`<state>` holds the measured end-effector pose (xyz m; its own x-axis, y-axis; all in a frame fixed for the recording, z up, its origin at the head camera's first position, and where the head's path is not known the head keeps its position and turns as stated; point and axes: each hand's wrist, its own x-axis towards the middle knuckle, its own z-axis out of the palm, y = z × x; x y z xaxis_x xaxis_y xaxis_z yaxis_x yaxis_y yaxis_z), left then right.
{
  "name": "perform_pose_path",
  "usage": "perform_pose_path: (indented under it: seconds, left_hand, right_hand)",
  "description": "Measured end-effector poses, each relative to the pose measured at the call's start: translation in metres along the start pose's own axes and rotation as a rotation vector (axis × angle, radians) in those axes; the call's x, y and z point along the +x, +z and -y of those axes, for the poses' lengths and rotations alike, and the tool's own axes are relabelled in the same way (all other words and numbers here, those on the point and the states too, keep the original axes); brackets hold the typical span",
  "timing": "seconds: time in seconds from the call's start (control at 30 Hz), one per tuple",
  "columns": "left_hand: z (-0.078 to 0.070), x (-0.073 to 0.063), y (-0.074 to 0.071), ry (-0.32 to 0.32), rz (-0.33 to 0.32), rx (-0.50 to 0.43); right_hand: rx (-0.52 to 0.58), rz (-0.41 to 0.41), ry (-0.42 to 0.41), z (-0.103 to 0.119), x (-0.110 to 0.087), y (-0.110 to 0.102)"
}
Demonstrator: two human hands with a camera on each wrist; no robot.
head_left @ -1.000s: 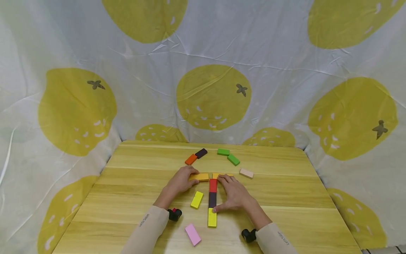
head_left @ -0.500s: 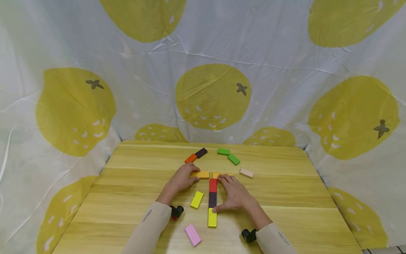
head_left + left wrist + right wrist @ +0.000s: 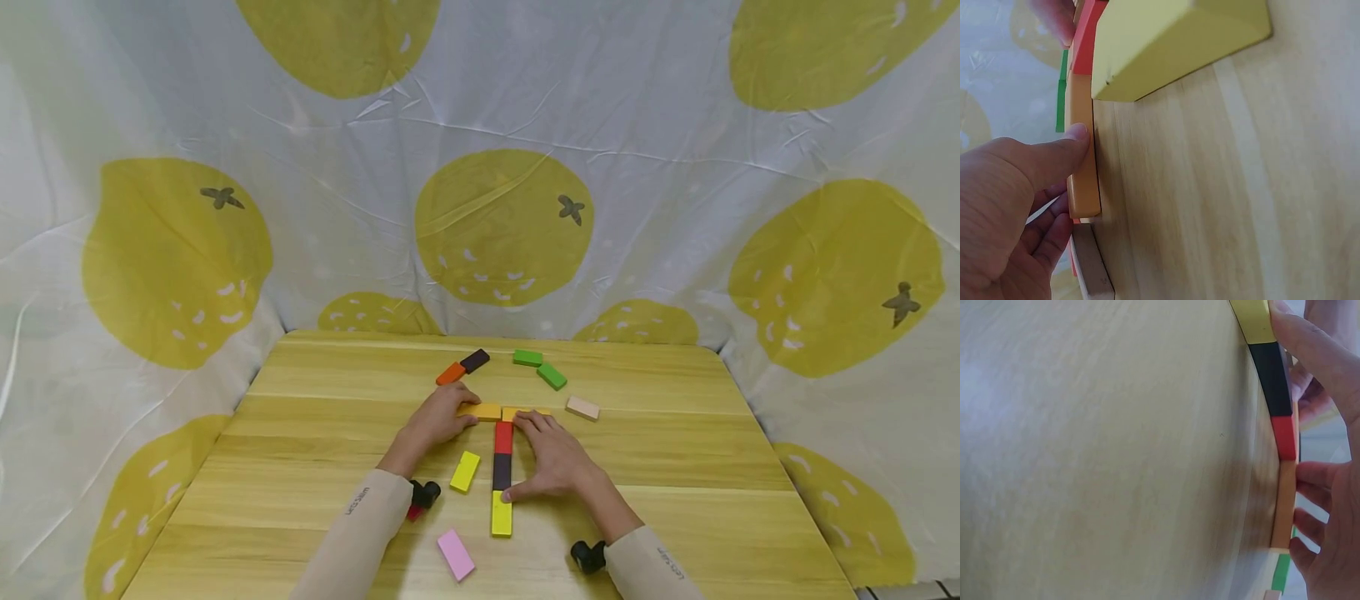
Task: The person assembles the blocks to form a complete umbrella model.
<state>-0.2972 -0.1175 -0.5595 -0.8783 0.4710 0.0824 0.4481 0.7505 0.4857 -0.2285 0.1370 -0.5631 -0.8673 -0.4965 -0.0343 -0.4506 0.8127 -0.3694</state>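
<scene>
My left hand (image 3: 437, 417) pinches an orange-yellow wooden block (image 3: 489, 412), thumb on the near side and fingers behind it. Its right end meets a second orange-yellow block (image 3: 1284, 503). The fingers of my right hand (image 3: 558, 457) rest on that second block, while its thumb touches the near yellow block (image 3: 502, 518). Between them, a red block (image 3: 504, 437) and a dark block (image 3: 502, 472) run in a straight line with the yellow one, forming a T with the orange-yellow pair. Past the pinched block's outer end, the left wrist view shows a greyish block (image 3: 1092, 259).
Nearer me lie a loose yellow block (image 3: 465, 472) and a pink block (image 3: 456, 555). Farther back are an orange block (image 3: 450, 373) touching a dark block (image 3: 475, 360), two green blocks (image 3: 552, 377), and a beige block (image 3: 582, 407). A lemon-print cloth (image 3: 645, 242) surrounds the wooden table (image 3: 712, 450).
My left hand has slid its orange-yellow block to the right and slightly away from me, closing the gap to the other one. My right hand has stayed in place.
</scene>
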Motion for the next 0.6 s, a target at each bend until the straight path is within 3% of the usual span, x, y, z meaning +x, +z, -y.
perform_pose_path:
  seconds: [0.6]
  left_hand:
    - [-0.0026,-0.0014,0.0023,0.021,0.001,0.012]
  right_hand:
    - [-0.009,0.0,0.0,-0.0025,0.0009,0.0026]
